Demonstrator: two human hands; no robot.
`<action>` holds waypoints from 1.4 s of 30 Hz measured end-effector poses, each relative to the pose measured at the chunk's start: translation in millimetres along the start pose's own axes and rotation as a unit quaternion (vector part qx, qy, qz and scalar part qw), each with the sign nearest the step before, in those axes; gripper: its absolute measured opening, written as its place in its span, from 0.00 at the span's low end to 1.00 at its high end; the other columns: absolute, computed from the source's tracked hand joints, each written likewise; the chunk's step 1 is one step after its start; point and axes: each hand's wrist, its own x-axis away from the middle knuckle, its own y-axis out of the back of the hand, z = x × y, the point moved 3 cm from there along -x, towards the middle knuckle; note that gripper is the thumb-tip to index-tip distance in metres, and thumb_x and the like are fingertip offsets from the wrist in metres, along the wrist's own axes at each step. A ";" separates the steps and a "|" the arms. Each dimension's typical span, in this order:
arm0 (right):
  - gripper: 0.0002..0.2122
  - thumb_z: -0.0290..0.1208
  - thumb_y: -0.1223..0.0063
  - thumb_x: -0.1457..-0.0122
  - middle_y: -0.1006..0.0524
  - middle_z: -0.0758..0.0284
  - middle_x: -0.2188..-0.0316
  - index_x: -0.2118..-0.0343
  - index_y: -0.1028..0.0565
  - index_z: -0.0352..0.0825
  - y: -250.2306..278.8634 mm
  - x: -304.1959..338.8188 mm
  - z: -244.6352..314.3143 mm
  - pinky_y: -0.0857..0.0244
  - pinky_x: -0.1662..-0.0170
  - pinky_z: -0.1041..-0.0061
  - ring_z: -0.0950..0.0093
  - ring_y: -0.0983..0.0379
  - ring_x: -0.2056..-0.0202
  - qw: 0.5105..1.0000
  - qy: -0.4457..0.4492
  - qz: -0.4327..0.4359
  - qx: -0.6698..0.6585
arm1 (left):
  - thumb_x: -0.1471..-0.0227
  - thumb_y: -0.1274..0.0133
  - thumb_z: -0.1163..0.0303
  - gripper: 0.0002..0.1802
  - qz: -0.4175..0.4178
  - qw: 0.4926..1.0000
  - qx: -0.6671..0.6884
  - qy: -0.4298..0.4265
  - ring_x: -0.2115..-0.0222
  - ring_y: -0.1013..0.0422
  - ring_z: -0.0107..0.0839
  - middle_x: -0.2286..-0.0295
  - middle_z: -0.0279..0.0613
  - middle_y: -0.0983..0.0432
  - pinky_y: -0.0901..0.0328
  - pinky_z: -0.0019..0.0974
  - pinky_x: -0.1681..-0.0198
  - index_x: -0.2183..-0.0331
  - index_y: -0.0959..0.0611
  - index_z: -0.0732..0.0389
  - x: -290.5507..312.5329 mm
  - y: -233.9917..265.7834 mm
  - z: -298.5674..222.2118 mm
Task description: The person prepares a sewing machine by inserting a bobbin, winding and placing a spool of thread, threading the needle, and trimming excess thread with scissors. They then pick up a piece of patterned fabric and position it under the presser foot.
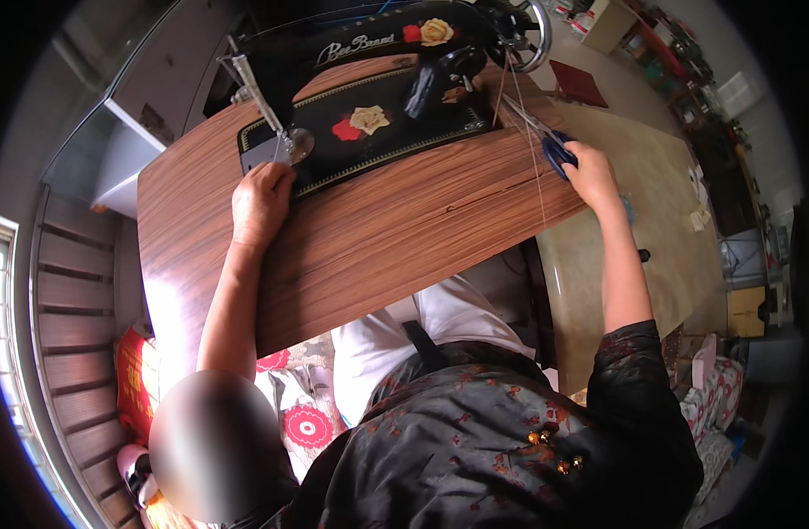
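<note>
A black sewing machine with painted flowers stands at the far side of the wood-grain table. My left hand is at the machine's left end, fingers pinched close together beside the needle and presser foot. Whatever those fingertips hold is hidden or too small to make out. Toward the table's right end, my right hand grips a pair of scissors by the dark blue handles. The scissor blades point away to the upper left, near the table top and close to thin hanging cords.
The machine's handwheel rises at the back right, with thin cords running down from it. A pale, shiny surface lies right of the table. Slatted panelling stands at the left. My lap, in white trousers, is under the near edge.
</note>
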 end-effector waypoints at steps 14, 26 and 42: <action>0.12 0.25 0.50 0.48 0.28 0.68 0.75 0.61 0.30 0.27 36.6 36.2 14.7 0.39 0.68 0.78 0.77 0.32 0.73 0.849 -0.140 0.035 -0.508 | 0.55 0.47 0.69 0.04 0.012 1.000 -0.021 0.009 0.74 0.29 0.43 0.77 0.40 0.26 0.33 0.40 0.72 0.77 0.22 0.57 2.1 1.8 -6.7; 0.36 0.64 0.60 0.49 0.33 0.70 0.76 0.59 0.32 0.27 -31.3 94.1 233.8 0.41 0.65 0.79 0.78 0.38 0.73 0.449 -0.105 0.532 -0.710 | 0.54 0.47 0.67 0.04 -0.037 0.999 -0.015 0.017 0.75 0.28 0.42 0.78 0.39 0.26 0.33 0.40 0.73 0.77 0.22 0.55 2.0 6.6 -5.7; 0.32 0.61 0.54 0.50 0.32 0.69 0.82 0.66 0.33 0.27 -58.8 45.7 286.5 0.39 0.70 0.79 0.78 0.37 0.78 0.467 -0.150 0.543 -0.681 | 0.55 0.46 0.69 0.02 -0.051 0.998 0.029 0.024 0.75 0.28 0.43 0.78 0.40 0.25 0.34 0.40 0.73 0.75 0.21 0.56 1.5 11.0 -9.4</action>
